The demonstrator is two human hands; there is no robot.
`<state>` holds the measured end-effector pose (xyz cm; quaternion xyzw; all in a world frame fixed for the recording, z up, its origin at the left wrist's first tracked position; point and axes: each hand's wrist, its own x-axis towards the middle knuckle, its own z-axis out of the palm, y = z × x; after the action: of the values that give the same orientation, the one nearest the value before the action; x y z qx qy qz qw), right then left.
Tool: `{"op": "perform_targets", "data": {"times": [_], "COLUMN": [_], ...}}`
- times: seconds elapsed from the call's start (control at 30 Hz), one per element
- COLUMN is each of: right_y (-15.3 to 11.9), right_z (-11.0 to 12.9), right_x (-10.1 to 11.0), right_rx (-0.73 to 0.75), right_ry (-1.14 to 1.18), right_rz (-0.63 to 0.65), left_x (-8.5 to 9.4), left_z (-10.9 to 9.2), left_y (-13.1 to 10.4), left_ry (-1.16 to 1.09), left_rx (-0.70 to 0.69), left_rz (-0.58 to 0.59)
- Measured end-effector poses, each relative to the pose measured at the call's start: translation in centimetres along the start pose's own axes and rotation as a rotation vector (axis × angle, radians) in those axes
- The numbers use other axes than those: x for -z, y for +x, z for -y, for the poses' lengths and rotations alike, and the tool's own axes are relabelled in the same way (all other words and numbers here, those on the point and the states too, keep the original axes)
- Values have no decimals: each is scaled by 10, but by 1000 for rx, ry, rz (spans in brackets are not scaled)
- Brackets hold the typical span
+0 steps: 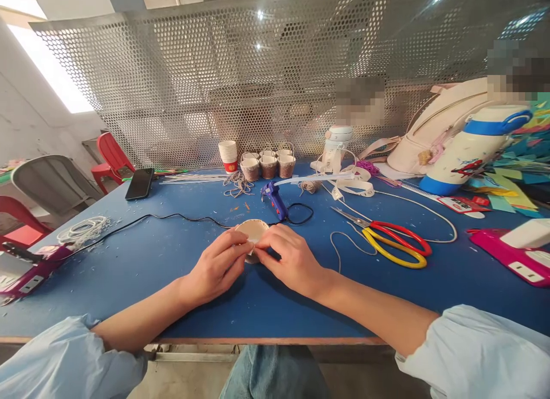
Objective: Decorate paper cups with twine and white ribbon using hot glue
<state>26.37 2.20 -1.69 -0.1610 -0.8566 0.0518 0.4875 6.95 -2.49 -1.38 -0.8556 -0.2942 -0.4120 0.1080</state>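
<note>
A small pale paper cup with a trimmed rim is held near the table's front, its opening tilted toward me. My left hand grips it from the left, and my right hand pinches at its near edge. The fingertips of both hands meet there; any small piece between them is too hidden to make out. Just behind the cup lies a blue hot glue gun with a clear glue stick in its back. To the right rest scissors with red and yellow handles, blades partly apart.
Several twine-wrapped cups and a stack of paper cups line the back. A phone, coiled cord and pink power strip are left. At right stand a bottle and a pink bag. A black cable crosses the table.
</note>
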Motion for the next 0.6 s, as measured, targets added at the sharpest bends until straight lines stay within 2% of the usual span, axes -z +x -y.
{"op": "perform_targets", "data": {"times": [0.27,0.6], "right_y": [0,-2], "right_z": [1,-1], "right_x": [1,4], "right_rx": [8,34], "right_ry": [57,73], "right_rz": [11,6], "left_x": [0,3], "left_z": [4,4], "left_y": [0,2], "left_ry": [-97,-162], "left_rx": [164,227], "left_rz": [17,18]}}
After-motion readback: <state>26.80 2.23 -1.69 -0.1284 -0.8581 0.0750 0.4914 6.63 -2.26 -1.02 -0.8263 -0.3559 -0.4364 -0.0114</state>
